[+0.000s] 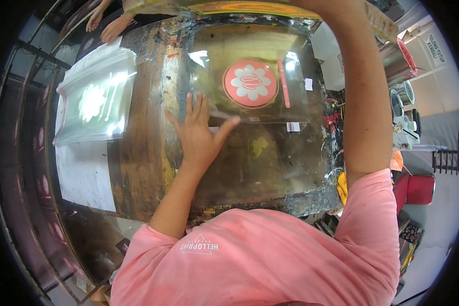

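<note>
My left hand (198, 133) is open, fingers spread, at the lower left edge of a clear plastic sheet (214, 56); it seems to touch that edge. Printed on the sheet are a pink disc (251, 84) with a pale flower shape and a narrow pink strip (283, 84). Beneath lies a dark, glossy work board (260, 168). My right forearm (364, 92) stretches up to the top edge, where the hand passes out of view. Close to it, a raised frame with a yellow-orange inner face (250, 7) spans the top.
On the left, a stack of clear plastic pieces (120, 97) with white prints rests over white paper (86, 178). Another person's hands (116, 28) are beyond it. Small white tabs (293, 127) lie by the sheet. Cans (399, 61) and a red chair (421, 189) are at right; metal racks stand far left.
</note>
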`<state>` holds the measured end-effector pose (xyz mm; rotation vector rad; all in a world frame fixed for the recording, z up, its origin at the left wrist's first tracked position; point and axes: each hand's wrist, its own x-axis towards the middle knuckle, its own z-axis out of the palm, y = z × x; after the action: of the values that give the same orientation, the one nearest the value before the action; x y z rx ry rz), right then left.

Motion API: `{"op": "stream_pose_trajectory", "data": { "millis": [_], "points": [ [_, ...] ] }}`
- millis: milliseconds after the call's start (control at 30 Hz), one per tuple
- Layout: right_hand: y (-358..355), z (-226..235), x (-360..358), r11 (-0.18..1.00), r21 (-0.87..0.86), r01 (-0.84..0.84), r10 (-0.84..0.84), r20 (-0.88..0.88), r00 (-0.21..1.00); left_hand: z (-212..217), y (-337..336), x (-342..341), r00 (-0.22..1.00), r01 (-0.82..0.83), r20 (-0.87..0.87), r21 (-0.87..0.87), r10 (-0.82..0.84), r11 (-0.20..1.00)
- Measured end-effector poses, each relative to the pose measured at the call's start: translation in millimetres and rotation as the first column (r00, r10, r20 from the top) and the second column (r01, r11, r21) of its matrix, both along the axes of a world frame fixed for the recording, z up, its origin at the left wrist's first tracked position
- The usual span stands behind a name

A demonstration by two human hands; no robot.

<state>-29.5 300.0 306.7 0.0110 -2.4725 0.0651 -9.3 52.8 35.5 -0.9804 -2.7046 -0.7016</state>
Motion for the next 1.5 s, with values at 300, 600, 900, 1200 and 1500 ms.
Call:
{"op": "stream_pose_trajectory", "data": {
  "millis": [300, 600, 900, 1200, 1500],
  "points": [
    [-8.5, 7.0, -1.2, 0.996, -0.051, 0.078, -0.08, -0.041, 0.996, 87.7, -72.2, -92.3, 0.964, -0.221, -0.068, 0.328, 0.256, 0.918],
    [-12.7, -4.6, 1.5, 0.999, 0.024, 0.034, -0.033, -0.06, 0.998, 85.1, -238.0, -234.0, 0.849, -0.488, -0.189, 0.081, 0.494, 0.869],
    [7.8, -25.0, 2.4, 0.995, -0.039, 0.095, -0.096, -0.016, 0.995, 37.3, -262.9, -170.0, 0.907, -0.376, -0.247, -0.111, 0.341, 0.92],
    [16.0, -18.5, -4.4, 0.998, -0.056, 0.027, -0.027, 0.003, 1.0, 106.3, -229.4, -153.3, 0.916, -0.213, 0.214, -0.46, 0.34, 0.862],
    [-9.0, -32.9, 14.8, 0.997, -0.026, 0.07, -0.071, -0.044, 0.997, 49.7, -270.0, -175.0, 0.985, -0.168, -0.026, -0.395, 0.172, 0.903]
  ]
}}
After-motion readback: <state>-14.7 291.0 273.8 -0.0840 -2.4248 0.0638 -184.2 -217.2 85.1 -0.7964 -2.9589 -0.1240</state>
